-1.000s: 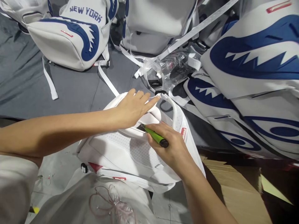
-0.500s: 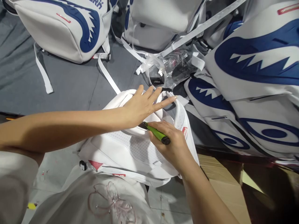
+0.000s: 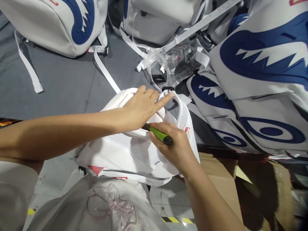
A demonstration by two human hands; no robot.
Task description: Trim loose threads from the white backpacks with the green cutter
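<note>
Drawn in since half a second ago, the outer fingers of the left hand (image 3: 141,108) sit close together, one digit stretched apart. Beneath both hands lies a white backpack (image 3: 115,162). The left hand's forearm is nearly level; whether that hand grips the backpack I cannot tell. The right hand (image 3: 173,140), forearm slanting, pinches a green-and-black pen-shaped tool (image 3: 158,134), its front end beside the left hand.
</note>
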